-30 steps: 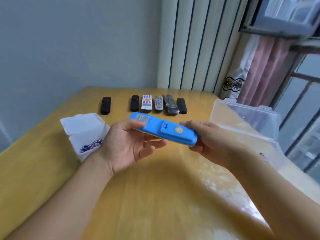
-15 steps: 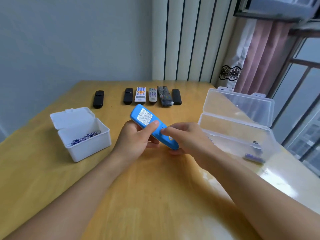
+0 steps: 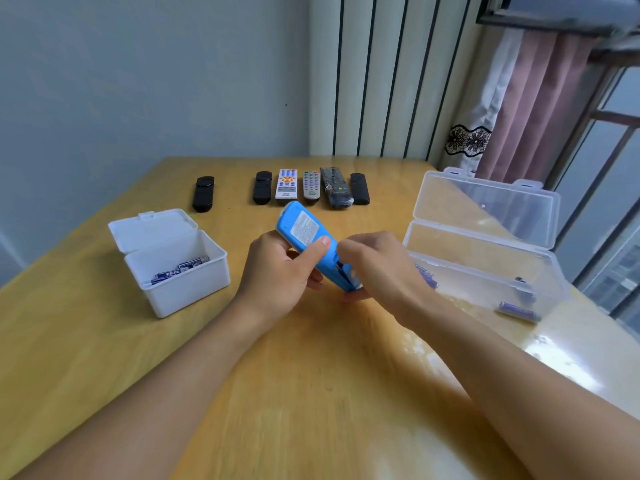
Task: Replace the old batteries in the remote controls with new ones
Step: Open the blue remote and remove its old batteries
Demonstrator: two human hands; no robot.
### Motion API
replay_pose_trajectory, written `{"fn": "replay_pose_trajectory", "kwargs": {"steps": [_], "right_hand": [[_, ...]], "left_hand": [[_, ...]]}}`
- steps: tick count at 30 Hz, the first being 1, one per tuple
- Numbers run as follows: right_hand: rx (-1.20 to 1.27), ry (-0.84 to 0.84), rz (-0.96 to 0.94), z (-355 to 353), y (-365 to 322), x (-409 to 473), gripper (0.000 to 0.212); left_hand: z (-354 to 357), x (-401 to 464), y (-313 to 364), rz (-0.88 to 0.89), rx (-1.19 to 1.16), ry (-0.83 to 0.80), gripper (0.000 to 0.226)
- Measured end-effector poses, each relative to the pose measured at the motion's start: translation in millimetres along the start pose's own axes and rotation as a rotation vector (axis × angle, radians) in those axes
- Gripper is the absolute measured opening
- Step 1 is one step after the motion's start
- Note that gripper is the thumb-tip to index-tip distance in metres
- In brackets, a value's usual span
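Note:
A blue remote (image 3: 304, 233) is held back side up above the middle of the table, its white label facing me. My left hand (image 3: 280, 271) grips its middle, thumb laid on the back. My right hand (image 3: 377, 268) grips the near end, fingers curled over the battery cover area, where a dark gap shows. An open white box (image 3: 180, 268) at the left holds several blue batteries (image 3: 180, 270). The clear open box (image 3: 485, 258) at the right holds a few purple batteries (image 3: 517, 310).
Several remotes lie in a row at the far side: a black remote (image 3: 203, 193) apart at the left, then black (image 3: 262, 187), white (image 3: 286, 183), grey (image 3: 311, 185), wrapped dark (image 3: 335, 187) and black (image 3: 359, 188). Curtain and window stand at the right.
The blue remote turned from lying crosswise to pointing away from me. My right hand moved onto its near end, and a gap has opened at the battery cover.

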State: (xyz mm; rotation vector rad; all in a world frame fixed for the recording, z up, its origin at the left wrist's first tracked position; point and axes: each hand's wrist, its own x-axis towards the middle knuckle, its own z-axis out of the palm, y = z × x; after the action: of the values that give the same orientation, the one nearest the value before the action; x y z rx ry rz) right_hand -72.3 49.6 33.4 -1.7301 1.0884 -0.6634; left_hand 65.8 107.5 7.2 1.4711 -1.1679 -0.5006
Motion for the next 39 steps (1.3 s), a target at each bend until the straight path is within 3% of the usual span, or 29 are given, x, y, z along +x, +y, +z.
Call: {"fn": "replay_pose_trajectory", "kwargs": {"steps": [6, 11, 14, 19, 21, 24, 26, 30, 33, 36, 39], "right_hand": [[0.215, -0.042, -0.060, -2.4, 11.3, 5.9, 0.033], [0.275, 0.093, -0.178, 2.5, 15.9, 11.1, 0.032], [0.056, 0.212, -0.223, -6.1, 12.6, 9.1, 0.035], [-0.420, 0.051, -0.048, -12.8, 12.0, 3.2, 0.028], [-0.514, 0.163, -0.140, -10.9, 15.5, 3.4, 0.035], [-0.216, 0.294, -0.257, -10.7, 14.6, 4.1, 0.048], [-0.016, 0.316, -0.296, -8.7, 13.8, 6.2, 0.045], [0.100, 0.404, -0.378, -13.6, 13.7, 8.7, 0.034], [0.070, 0.331, -0.433, -14.9, 14.1, 7.2, 0.031], [-0.004, 0.272, -0.476, -9.1, 16.0, 3.5, 0.028], [-0.114, 0.342, -0.517, -6.9, 18.2, 3.6, 0.019]], "left_hand": [[-2.5, 9.2, -5.4, -0.207, -0.198, 0.107, 0.021], [-9.3, 14.8, -2.1, -0.365, -0.459, 0.188, 0.009], [-15.1, 17.1, 1.3, -0.443, -0.604, 0.246, 0.015], [-16.6, 13.4, 5.8, -0.457, -0.795, 0.191, 0.038], [-15.4, 11.2, 8.7, -0.448, -0.895, 0.120, 0.040], [-13.6, 7.0, 12.2, -0.425, -1.018, 0.003, 0.042], [-14.2, 3.5, 13.4, -0.447, -1.050, -0.071, 0.041], [-17.8, -1.1, 14.4, -0.470, -0.849, -0.306, 0.045], [-14.8, -4.5, 14.6, -0.372, -0.557, -0.483, 0.037], [-4.0, -9.5, 13.3, -0.342, -0.396, -0.479, 0.026], [4.6, -12.2, 12.9, -0.321, -0.327, -0.394, 0.022]]}}
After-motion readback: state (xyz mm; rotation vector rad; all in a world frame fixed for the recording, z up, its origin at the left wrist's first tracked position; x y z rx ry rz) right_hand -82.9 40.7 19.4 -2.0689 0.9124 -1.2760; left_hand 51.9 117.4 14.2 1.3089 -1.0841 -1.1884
